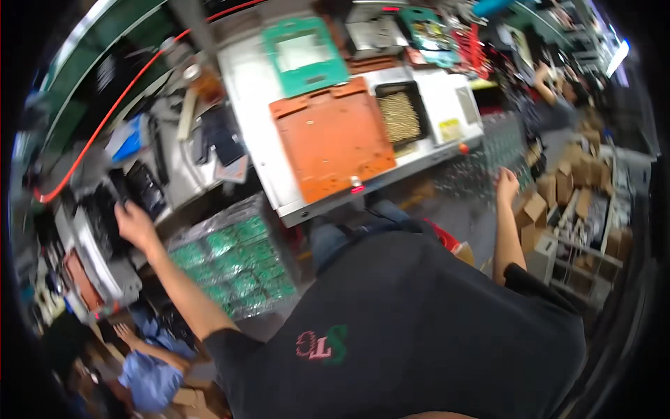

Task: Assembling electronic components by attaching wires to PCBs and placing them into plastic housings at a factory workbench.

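Fixture, orange [335, 143], lies on the white-topped table [248, 105] ahead of the person; green frame [283, 64] just beyond it, black tray [383, 91] of brass-coloured screws [401, 117] just beside it. Small bright specks on the orange face, too blurred to identify.

Left hand [136, 227] stretched far out to the person's left, at a cluster of black plastic parts [102, 222]. Fingers extended toward the parts; blur hides whether they grasp one or only touch. Right hand [507, 186] out to the other side, near clear-wrapped circuit boards [481, 164]; fingers curled together, contents, if any, cannot be told.

Stage, judged from layout: early in a cycle, or between two. No black part or circuit board sits in the orange fixture, so loading and any fastening there look not yet done. Screws stand ready. Green circuit boards [234, 258] at lower left remain in plastic wrap. No finished piece can be picked out.
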Demonstrator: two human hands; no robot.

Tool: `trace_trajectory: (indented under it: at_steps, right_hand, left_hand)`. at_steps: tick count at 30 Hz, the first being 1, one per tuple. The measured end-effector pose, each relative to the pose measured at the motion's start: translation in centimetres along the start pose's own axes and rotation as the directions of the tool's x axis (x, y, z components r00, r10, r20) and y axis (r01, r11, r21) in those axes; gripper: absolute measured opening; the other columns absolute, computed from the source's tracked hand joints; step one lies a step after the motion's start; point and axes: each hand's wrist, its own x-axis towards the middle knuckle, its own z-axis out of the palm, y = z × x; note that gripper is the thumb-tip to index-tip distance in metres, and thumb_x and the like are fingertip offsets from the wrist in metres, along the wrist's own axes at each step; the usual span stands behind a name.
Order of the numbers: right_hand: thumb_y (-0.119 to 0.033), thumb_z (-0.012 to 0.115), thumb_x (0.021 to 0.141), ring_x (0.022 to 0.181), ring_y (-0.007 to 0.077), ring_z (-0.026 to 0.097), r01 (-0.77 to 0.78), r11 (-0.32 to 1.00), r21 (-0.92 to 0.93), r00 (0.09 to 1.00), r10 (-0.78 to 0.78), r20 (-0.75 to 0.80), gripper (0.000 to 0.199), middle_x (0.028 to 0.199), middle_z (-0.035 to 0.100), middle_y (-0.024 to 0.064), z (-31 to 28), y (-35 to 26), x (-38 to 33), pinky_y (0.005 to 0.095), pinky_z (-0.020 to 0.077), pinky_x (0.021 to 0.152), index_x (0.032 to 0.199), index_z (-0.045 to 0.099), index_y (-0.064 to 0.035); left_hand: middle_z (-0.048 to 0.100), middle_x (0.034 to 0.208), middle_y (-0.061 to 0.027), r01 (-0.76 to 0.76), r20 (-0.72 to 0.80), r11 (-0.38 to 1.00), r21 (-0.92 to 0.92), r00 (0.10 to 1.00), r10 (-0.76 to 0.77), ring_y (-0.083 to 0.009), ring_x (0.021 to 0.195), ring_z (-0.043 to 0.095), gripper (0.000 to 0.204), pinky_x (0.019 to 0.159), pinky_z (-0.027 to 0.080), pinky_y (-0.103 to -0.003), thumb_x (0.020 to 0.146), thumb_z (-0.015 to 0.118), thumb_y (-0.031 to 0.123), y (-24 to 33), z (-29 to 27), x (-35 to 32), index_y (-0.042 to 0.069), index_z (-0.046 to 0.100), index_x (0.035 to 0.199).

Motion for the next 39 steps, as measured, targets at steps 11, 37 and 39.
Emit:
trace_trajectory:
  at_steps: [11, 37, 39]
  right_hand:
    - [-0.029, 0.072, 0.097, 0.057, 0.0103, 0.061, -0.087, 0.965, 0.249, 0.984, 0.122, -0.128, 0.03, 0.075, 0.069, 0.0039, 1.4, -0.7, -2.5, 0.0249, 0.0485, 0.05, 0.109, 0.074, -0.0016]
    - [-0.014, 0.053, 0.096, 0.127, 0.0334, 0.06, 0.352, 0.594, -0.723, 0.848, 0.124, 0.515, 0.046, 0.139, 0.063, 0.0131, -14.9, 14.2, 17.9, 0.045, 0.0485, 0.104, 0.141, 0.058, -0.0145]
    - [-0.008, 0.055, 0.094, 0.127, 0.0346, 0.059, 0.498, 0.641, -0.585, 0.782, -0.04, 0.622, 0.058, 0.143, 0.06, 0.0146, -16.8, 26.1, 21.6, 0.0408, 0.0468, 0.108, 0.151, 0.045, -0.0049]
  left_hand:
    - [0.05, 0.149, -0.0237, -0.707, 0.502, 0.461, -0.536, 0.172, 0.847, -0.0407, 0.142, 0.044, 0.047, 0.118, 0.036, -0.047, 0.085, 0.061, -0.001, 36.2, -5.0, -16.1, -0.003, 0.06, 0.132]
    - [0.073, 0.117, -0.0136, -0.547, 0.34, 0.708, -0.447, 0.628, 0.7, -0.0326, 0.11, 0.068, 0.021, 0.1, 0.051, -0.044, 0.099, 0.055, 0.011, 49.4, -6.0, -29.2, 0.002, 0.073, 0.107]
    - [0.072, 0.112, -0.0142, -0.456, 0.326, 0.655, -0.603, 0.607, 0.724, -0.0346, 0.105, 0.067, 0.015, 0.092, 0.053, -0.044, 0.095, 0.061, 0.009, 51.3, -6.2, -27.6, 0.002, 0.071, 0.105]
